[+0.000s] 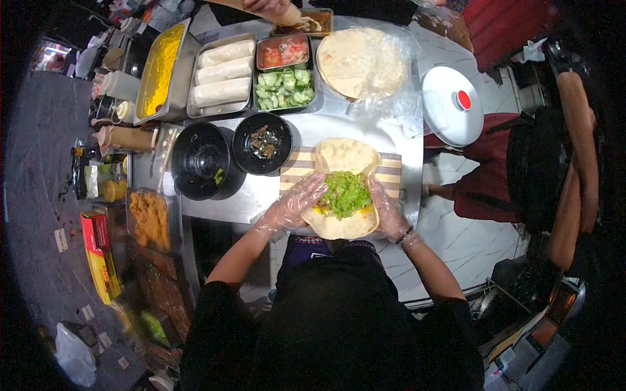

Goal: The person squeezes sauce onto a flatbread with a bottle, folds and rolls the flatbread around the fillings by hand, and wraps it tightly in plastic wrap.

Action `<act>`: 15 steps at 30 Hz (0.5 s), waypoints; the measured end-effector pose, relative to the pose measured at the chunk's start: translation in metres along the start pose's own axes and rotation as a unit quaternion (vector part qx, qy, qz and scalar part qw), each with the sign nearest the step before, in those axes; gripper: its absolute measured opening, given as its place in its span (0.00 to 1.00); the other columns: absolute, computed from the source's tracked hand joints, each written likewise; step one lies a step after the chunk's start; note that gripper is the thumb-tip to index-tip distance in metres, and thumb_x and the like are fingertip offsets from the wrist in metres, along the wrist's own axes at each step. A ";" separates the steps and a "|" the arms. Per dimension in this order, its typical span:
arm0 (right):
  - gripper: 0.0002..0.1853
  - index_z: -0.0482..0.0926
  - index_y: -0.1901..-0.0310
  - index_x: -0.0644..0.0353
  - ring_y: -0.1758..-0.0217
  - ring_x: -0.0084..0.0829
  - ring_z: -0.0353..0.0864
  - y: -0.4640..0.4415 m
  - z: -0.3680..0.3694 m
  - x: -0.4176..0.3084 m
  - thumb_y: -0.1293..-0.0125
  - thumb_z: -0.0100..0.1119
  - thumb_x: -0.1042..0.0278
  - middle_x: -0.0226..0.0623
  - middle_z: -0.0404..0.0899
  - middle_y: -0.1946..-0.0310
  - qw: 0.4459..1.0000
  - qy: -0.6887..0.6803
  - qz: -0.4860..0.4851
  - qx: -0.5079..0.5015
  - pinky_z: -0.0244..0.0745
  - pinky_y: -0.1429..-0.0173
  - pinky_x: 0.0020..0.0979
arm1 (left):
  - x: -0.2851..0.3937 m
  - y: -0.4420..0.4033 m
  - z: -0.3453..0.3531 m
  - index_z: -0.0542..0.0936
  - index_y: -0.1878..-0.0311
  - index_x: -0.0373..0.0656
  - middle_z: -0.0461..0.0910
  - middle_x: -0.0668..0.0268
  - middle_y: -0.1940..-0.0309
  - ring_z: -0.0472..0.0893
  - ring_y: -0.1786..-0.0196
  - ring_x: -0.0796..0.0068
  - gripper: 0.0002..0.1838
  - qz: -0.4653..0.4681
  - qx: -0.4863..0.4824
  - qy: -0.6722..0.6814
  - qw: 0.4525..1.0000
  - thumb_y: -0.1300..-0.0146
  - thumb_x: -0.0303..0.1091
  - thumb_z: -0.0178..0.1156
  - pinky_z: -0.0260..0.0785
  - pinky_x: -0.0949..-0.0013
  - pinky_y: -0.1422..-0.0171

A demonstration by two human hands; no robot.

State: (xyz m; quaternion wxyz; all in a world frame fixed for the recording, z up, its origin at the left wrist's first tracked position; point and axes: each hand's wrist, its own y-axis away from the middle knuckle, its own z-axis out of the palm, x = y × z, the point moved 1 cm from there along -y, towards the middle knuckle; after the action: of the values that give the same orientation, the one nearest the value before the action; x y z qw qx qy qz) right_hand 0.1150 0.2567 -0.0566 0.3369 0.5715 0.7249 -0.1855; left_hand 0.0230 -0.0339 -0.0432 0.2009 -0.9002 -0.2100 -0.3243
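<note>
Left hand: I grasp the tortilla, left side.
Right hand: grasping its right side.
Lettuce: heaped mid-tortilla.

Your left forearm and right forearm reach forward, converging from short black sleeves. Your left hand and right hand, clear-gloved, face each other, apart, fingers slanting forward; a dark band circles your right wrist.

Steel counter brightly lit, patchy glare; surroundings dim, edges fisheye-bowed, corners black.
</note>
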 end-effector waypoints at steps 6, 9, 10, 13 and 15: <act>0.37 0.60 0.29 0.55 0.29 0.50 0.65 -0.003 -0.011 -0.019 0.37 0.67 0.62 0.53 0.59 0.29 0.998 -0.053 -0.002 0.030 0.66 0.29 0.42 | 0.000 -0.006 0.002 0.74 0.43 0.42 0.59 0.47 0.27 0.57 0.25 0.41 0.34 0.053 0.022 0.034 0.998 0.59 0.32 0.71 0.50 0.43 0.23; 0.34 0.65 0.33 0.56 0.31 0.51 0.69 -0.001 0.000 -0.008 0.39 0.68 0.62 0.51 0.63 0.30 0.989 0.045 -0.103 0.101 0.68 0.30 0.42 | 0.005 -0.008 0.003 0.77 0.60 0.40 0.61 0.47 0.28 0.59 0.26 0.39 0.20 0.077 0.048 0.023 0.996 0.60 0.30 0.70 0.52 0.39 0.24; 0.34 0.66 0.33 0.56 0.32 0.51 0.70 -0.002 -0.002 -0.009 0.40 0.69 0.60 0.50 0.64 0.31 0.993 0.030 -0.079 0.087 0.68 0.30 0.42 | 0.007 -0.008 0.002 0.76 0.70 0.39 0.62 0.48 0.29 0.60 0.26 0.39 0.14 0.064 0.044 0.006 0.997 0.60 0.30 0.70 0.52 0.37 0.25; 0.36 0.66 0.33 0.57 0.32 0.50 0.69 -0.005 -0.012 -0.015 0.40 0.69 0.58 0.49 0.66 0.32 0.990 0.022 -0.103 0.092 0.65 0.29 0.43 | 0.008 -0.009 -0.001 0.75 0.73 0.40 0.63 0.50 0.29 0.59 0.26 0.39 0.15 0.084 0.029 -0.027 0.996 0.60 0.31 0.72 0.56 0.39 0.25; 0.37 0.65 0.31 0.58 0.30 0.50 0.68 -0.005 -0.012 -0.016 0.40 0.68 0.57 0.49 0.66 0.32 0.981 0.030 -0.153 0.112 0.62 0.27 0.44 | 0.008 -0.009 -0.001 0.73 0.75 0.40 0.64 0.50 0.29 0.59 0.26 0.39 0.14 0.085 0.035 -0.026 0.995 0.60 0.30 0.72 0.56 0.39 0.26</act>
State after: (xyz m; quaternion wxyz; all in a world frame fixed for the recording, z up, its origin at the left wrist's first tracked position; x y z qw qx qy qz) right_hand 0.1090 0.2523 -0.0378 0.2166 0.4935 0.7882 -0.2970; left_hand 0.0235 -0.0248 -0.0355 0.2535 -0.9154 -0.1485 -0.2752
